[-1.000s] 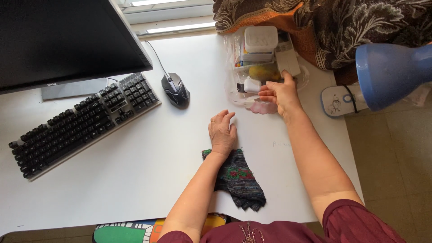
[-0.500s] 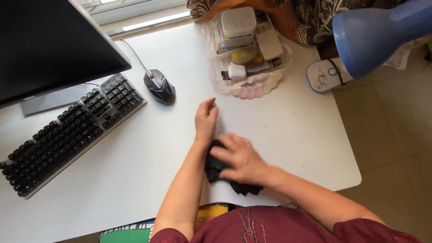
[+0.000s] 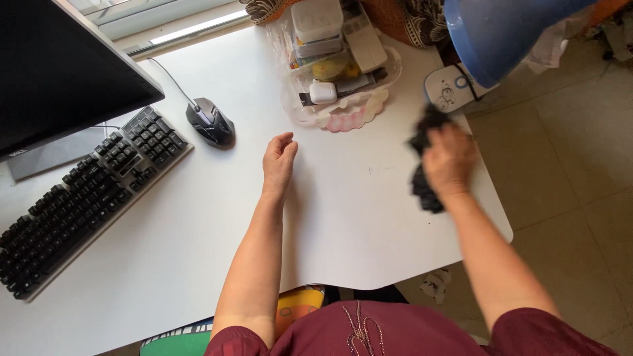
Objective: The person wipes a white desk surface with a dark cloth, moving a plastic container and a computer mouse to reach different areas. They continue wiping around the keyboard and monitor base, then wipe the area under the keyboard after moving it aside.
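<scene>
Right hand [image 3: 450,158] grips the dark knitted cloth [image 3: 422,178], carrying it over the worktop's [image 3: 343,217] right edge, blurred. Left hand [image 3: 278,161] rests loosely open mid-worktop, empty. Next move likely needs a clear set-down spot.

this is looking like a home desk corner. a white table [image 3: 165,224] is carrying a black monitor [image 3: 59,72], a black keyboard [image 3: 86,198] and a wired black mouse [image 3: 210,122], as in an office. the homely bits are showing beside them: a clear plastic tub [image 3: 343,115] is holding small household odds and ends, a patterned brown cloth [image 3: 409,20] is lying at the far edge, a blue desk lamp [image 3: 501,33] is leaning over, and a tiled floor [image 3: 573,165] is lying alongside, with daylight falling in from a window sill [image 3: 178,26].
</scene>
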